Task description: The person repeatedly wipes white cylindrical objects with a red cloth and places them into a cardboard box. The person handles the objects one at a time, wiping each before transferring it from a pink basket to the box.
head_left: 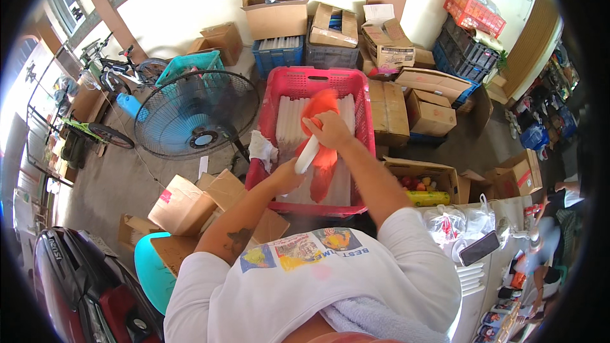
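My right hand (pixel 324 127) is closed on a bright orange cloth (pixel 324 171) over the upper end of a white stick (pixel 308 151). My left hand (pixel 289 174) grips the lower end of that stick, which slants up to the right. Both hands are above a pink plastic crate (pixel 362 98) holding rows of long white sticks (pixel 286 121). A white crumpled cloth (pixel 262 149) hangs over the crate's left rim. Part of the orange cloth is blurred.
A large fan (pixel 203 140) stands left of the crate, bicycles (pixel 108 133) behind it. Cardboard boxes (pixel 389 111) and stacked crates surround the back and right. A motorbike (pixel 82 279) is at lower left, a phone (pixel 480 248) on a surface at right. Another person's arm (pixel 567 186) shows far right.
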`<state>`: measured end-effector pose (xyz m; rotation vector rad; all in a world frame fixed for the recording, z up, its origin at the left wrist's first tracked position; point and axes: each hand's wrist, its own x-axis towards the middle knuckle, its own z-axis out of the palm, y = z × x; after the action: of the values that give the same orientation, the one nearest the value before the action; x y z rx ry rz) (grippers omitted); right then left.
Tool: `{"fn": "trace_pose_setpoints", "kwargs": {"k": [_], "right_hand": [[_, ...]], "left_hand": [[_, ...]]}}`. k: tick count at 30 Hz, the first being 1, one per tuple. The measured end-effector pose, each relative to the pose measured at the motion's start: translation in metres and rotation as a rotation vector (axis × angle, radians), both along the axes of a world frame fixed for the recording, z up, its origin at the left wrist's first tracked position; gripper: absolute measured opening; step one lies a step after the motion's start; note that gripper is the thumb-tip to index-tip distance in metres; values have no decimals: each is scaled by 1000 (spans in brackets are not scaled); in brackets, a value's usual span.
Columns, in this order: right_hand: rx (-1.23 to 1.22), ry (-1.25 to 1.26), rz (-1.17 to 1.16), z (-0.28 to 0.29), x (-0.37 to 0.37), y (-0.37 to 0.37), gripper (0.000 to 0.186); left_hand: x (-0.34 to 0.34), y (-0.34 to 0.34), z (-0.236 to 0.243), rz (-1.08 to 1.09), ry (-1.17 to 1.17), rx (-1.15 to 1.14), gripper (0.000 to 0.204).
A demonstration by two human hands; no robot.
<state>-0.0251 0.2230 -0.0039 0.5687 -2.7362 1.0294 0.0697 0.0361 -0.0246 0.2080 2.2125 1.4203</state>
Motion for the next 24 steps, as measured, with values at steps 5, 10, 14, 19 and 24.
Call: {"fn": "trace_pose_setpoints", "kwargs": {"k": [5,10,14,19,24], "right_hand": [[-215,-99,68,-13,-19,8,36],[-885,-220,-439,-81,-77,6,36],[-1693,-520,-389,-137,-101,24,42],[-1470,-571,-737,-160,-90,52,47],[-1317,-543,-720,-135,-55,67,56]], "left_hand": [[7,-8,3,18,-58,8,41],[11,-9,-12,101,6,-98,39],[26,-9,-17,192,-1,-74,37],[70,-40,-14,363,196,7,36],[165,-152,-54,939,87,-68,28]]}}
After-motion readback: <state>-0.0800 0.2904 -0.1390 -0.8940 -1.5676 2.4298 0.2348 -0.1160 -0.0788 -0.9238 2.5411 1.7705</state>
